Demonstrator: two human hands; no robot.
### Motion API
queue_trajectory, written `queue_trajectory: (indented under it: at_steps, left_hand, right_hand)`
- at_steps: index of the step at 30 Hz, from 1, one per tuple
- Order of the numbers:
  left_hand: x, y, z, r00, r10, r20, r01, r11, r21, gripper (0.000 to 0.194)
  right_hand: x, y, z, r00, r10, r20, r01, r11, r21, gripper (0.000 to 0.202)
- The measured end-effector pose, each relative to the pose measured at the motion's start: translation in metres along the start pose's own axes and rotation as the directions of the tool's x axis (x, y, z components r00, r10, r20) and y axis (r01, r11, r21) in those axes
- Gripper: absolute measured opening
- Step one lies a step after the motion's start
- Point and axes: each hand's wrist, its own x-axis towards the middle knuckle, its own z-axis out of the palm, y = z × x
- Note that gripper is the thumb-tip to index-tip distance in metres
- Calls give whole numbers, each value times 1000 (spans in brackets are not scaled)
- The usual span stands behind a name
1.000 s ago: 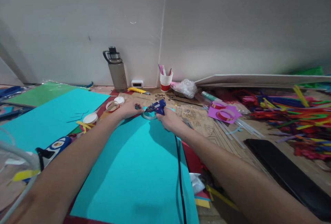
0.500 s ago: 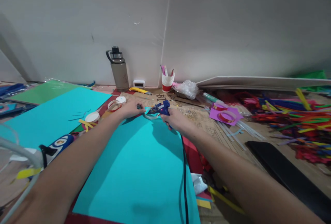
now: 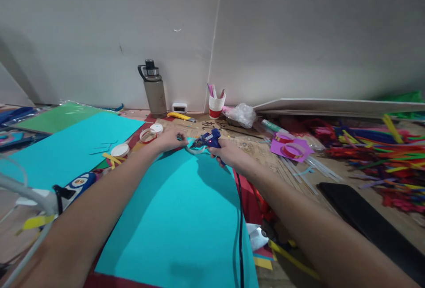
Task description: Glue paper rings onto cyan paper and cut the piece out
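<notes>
My right hand is wrapped round the handle of a blue hot glue gun, its small red light lit. The nozzle points left, over a pale curved strip at the far end of a turquoise sheet. Pinched at that strip's left end are the fingers of my left hand; a small dark thing shows between them, too small to name. From the gun a black cord runs down across the sheet towards me.
A water bottle, a yellow cutter knife and a paper cup of pens stand or lie along the wall. Glue sticks and a black case are right, beside colourful pipe cleaners. Tape rolls lie left.
The whole view has shifted slightly. Both hands keep nearly the same place at the pale strip, and the glue gun's nozzle stays over it.
</notes>
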Motion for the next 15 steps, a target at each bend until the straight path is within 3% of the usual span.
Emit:
queue_trajectory:
  at_steps: [15]
  left_hand:
    - [0,2,-1,999,2,34,0,999,-52,27]
  right_hand:
    - [0,-8,14,999,20,-43,-21,999,-27,19]
